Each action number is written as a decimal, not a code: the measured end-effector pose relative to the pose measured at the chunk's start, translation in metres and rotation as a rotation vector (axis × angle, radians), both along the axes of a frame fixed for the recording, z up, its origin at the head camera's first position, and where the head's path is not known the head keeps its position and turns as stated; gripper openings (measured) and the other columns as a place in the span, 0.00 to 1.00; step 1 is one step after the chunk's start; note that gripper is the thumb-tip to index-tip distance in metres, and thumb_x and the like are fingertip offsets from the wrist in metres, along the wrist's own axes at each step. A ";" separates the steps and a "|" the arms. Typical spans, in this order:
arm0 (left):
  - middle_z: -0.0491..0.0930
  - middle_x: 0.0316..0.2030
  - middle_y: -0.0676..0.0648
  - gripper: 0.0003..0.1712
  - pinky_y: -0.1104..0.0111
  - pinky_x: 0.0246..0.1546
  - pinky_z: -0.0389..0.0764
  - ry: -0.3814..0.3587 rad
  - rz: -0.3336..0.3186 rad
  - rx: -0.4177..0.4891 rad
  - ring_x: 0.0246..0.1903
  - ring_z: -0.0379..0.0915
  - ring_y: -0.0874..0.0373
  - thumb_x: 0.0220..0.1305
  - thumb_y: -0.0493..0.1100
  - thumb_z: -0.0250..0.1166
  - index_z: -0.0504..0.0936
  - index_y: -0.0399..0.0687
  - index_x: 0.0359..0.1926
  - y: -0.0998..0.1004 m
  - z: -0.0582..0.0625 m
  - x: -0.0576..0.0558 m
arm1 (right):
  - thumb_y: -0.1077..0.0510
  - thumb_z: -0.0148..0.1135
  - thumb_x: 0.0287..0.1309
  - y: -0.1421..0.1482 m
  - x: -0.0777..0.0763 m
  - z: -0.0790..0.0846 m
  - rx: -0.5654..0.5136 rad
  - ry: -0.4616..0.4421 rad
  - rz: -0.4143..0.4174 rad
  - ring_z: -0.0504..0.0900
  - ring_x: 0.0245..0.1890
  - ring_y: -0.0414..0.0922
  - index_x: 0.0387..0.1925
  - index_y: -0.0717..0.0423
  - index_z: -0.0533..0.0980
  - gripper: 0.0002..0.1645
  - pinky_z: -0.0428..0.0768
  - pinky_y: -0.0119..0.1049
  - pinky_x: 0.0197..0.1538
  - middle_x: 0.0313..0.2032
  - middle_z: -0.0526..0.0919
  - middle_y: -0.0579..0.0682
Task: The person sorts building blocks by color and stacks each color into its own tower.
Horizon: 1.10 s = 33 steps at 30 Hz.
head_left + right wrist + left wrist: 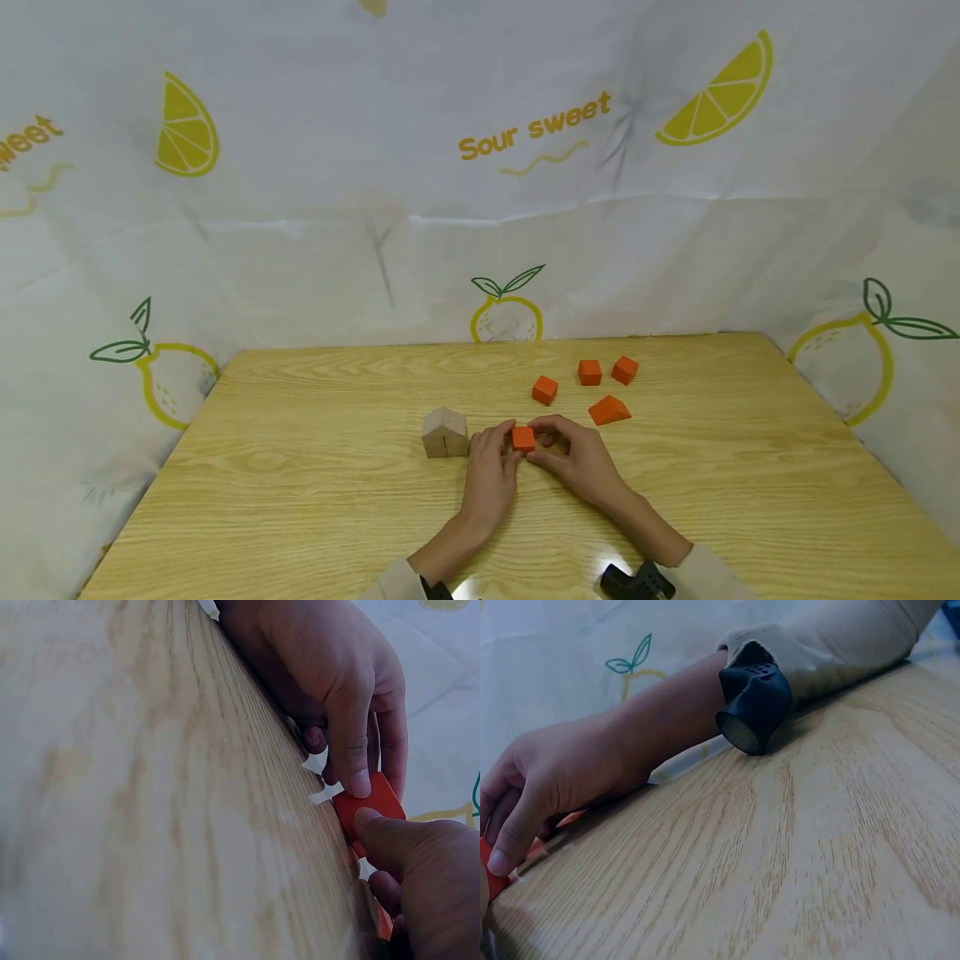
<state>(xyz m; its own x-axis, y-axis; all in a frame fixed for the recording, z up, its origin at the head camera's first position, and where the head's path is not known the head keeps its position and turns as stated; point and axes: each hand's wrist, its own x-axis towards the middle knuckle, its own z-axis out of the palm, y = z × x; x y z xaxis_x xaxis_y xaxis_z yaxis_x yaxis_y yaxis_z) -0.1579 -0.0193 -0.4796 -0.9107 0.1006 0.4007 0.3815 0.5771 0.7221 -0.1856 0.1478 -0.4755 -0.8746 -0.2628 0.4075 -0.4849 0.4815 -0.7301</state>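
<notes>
An orange-red cube point(523, 439) stands on the wooden table between both hands. My left hand point(489, 477) grips it from the left, its thumb point(352, 761) pressed to the near face and a finger reaching behind. From the right, my right hand point(587, 467) pinches the same cube, with its thumb point(397, 836) on the near face. In the left wrist view the right hand point(570, 769) reaches down to the cube, mostly cut off by the frame edge. Just left of my left hand stands a plain wood house-shaped block piece point(445, 435) with a seam in its front.
Beyond the hands lie more orange-red blocks: one cube point(545, 390), a second cube point(589, 372), a third cube point(625, 370) and a wedge-shaped block point(610, 410). A white cloth point(337, 275) with lemon prints hangs behind the table point(300, 500).
</notes>
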 end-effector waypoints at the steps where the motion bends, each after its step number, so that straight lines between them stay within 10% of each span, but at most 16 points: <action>1: 0.77 0.47 0.43 0.23 0.65 0.40 0.74 0.002 0.004 -0.002 0.41 0.67 0.55 0.61 0.32 0.64 0.74 0.36 0.57 0.000 0.000 0.000 | 0.61 0.77 0.44 -0.001 0.000 0.000 0.000 -0.002 0.000 0.79 0.31 0.41 0.44 0.52 0.80 0.22 0.77 0.34 0.33 0.31 0.82 0.42; 16: 0.76 0.46 0.44 0.22 0.64 0.41 0.73 0.021 0.009 0.017 0.41 0.67 0.54 0.62 0.30 0.63 0.73 0.37 0.57 -0.001 -0.002 -0.001 | 0.55 0.71 0.54 0.001 -0.003 0.004 0.003 -0.052 0.017 0.78 0.30 0.40 0.48 0.55 0.79 0.20 0.76 0.33 0.31 0.36 0.82 0.45; 33: 0.76 0.47 0.42 0.21 0.61 0.45 0.74 0.052 0.000 -0.017 0.44 0.69 0.51 0.62 0.30 0.62 0.72 0.34 0.57 0.001 0.000 0.000 | 0.58 0.67 0.58 0.006 -0.028 0.003 -0.106 -0.006 -0.271 0.80 0.34 0.47 0.58 0.62 0.71 0.28 0.80 0.36 0.36 0.43 0.75 0.60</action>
